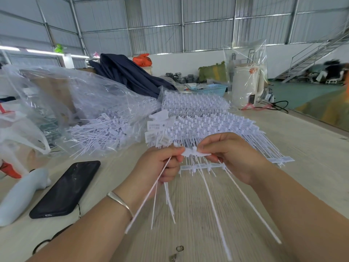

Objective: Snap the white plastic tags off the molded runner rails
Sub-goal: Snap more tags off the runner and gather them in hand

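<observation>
My left hand (160, 165) grips several loose white tags (149, 195) whose long thin tails hang down toward me. Its fingertips also pinch the left end of a short white runner rail (194, 152). My right hand (232, 157) pinches the right end of that same rail, and two long tag tails (251, 205) trail below it. Just beneath both hands lies another rail piece (200, 168) on the table. Behind them spreads a stack of uncut rails with tags (217, 127).
A clear plastic bag with a heap of snapped-off tags (100, 133) lies at the left. A black phone (66, 190) and a pale blue object (22, 197) lie near my left forearm. A blue basket (209, 89) and a white appliance (245, 86) stand at the back of the wooden table (302, 148).
</observation>
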Tool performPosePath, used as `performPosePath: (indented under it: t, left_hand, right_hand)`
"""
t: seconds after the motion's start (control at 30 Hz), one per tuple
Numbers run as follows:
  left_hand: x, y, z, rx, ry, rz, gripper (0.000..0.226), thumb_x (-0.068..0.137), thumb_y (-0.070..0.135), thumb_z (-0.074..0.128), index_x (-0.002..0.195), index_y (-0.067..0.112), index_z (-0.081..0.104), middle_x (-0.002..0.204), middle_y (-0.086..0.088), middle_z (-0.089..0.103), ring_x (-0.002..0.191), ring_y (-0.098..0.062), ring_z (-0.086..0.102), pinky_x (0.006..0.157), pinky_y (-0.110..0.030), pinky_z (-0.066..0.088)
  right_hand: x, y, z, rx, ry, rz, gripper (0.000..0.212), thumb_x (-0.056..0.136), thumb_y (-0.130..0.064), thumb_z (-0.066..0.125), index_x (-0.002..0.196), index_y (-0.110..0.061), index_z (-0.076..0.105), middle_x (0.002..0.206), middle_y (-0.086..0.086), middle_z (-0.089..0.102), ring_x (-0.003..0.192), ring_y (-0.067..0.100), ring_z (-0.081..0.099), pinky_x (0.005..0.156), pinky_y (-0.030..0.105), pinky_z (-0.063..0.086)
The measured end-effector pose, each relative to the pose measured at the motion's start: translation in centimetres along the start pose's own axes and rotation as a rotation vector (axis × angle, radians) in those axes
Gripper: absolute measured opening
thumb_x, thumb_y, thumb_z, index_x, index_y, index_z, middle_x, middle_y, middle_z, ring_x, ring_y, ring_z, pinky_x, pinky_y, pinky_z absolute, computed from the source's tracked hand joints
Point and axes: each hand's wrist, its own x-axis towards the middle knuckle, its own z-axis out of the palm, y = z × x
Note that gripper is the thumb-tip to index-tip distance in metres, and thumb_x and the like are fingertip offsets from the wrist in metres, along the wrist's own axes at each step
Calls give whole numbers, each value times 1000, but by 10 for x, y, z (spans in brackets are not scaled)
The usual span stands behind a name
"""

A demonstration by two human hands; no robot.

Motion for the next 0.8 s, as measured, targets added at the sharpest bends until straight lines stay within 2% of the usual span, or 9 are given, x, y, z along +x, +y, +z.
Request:
performPosePath:
  t: [0.13, 0.2, 0.33, 0.4, 0.47, 0.53, 0.63, 0.73, 0.8]
  left_hand:
    - [-5, 5, -4, -130, -244, -149, 27, 77, 18, 60, 54, 17, 45, 45, 8, 21, 32, -4, 16, 32, -17, 11]
    - [-6, 8, -10, -181, -320, -201, 29, 82, 19, 50, 54, 17, 46, 47, 7, 19, 36, -6, 12, 34, -18, 10]
    - [-5, 6, -4, -246, -215, -200, 29, 89, 26, 48, 62, 16, 45, 50, 4, 34, 35, -6, 21, 32, -15, 19]
    - [-4, 0, 2, -207, -102, -165, 25, 94, 30, 50, 74, 16, 45, 55, 3, 39, 36, -5, 27, 32, -15, 24]
    - [-3, -4, 5, -162, -40, -149, 25, 98, 35, 48, 80, 18, 43, 55, 4, 36, 36, -4, 24, 32, -14, 21]
    - [-2, -3, 6, -152, -10, -133, 28, 95, 43, 50, 80, 22, 40, 54, 6, 30, 37, -3, 20, 33, -14, 16]
    - [-4, 0, 5, -121, -7, -86, 37, 76, 54, 66, 71, 24, 45, 56, 8, 23, 40, -3, 16, 34, -14, 13]
    - [-5, -3, 5, 10, 18, 8, 24, 65, 38, 79, 65, 22, 61, 53, 9, 25, 40, -4, 19, 33, -15, 18]
    - [-5, -5, 4, 13, 46, 38, 12, 65, 27, 79, 62, 22, 68, 52, 9, 27, 40, -5, 20, 33, -15, 19]
  right_hand:
    - [-2, -6, -6, 141, -168, 73, 11, 57, 2, 71, 62, -8, 72, 55, 5, 55, 44, 8, 42, 47, 15, 35]
    - [-4, -7, -10, 175, -217, 72, 12, 59, 3, 67, 61, -8, 72, 52, 0, 59, 43, 4, 47, 46, 12, 37]
    - [-2, -4, -8, 152, -146, 41, 7, 65, -7, 69, 72, -5, 70, 56, 6, 52, 49, 10, 44, 55, 18, 37]
    - [0, -1, -5, 142, -119, 54, 8, 73, 1, 62, 79, -4, 66, 56, 4, 54, 52, 11, 49, 59, 22, 37]
    - [0, -1, -3, 145, -110, 71, 17, 77, 9, 50, 80, -2, 63, 61, 8, 57, 55, 15, 52, 61, 26, 38]
    - [-1, -1, -2, 128, -92, 67, 23, 77, 11, 42, 81, -1, 61, 63, 13, 57, 59, 18, 53, 61, 27, 39]
    - [-1, -1, 1, 69, -39, 32, 22, 80, 13, 46, 84, -1, 62, 69, 16, 63, 67, 22, 57, 65, 27, 43]
    - [-2, -1, 3, 13, -33, 0, 17, 80, 12, 59, 91, -1, 63, 81, 20, 68, 79, 31, 64, 79, 39, 41]
    - [-3, -2, 4, -5, -40, -18, 14, 80, 7, 66, 91, -1, 66, 83, 19, 71, 76, 27, 65, 76, 38, 42]
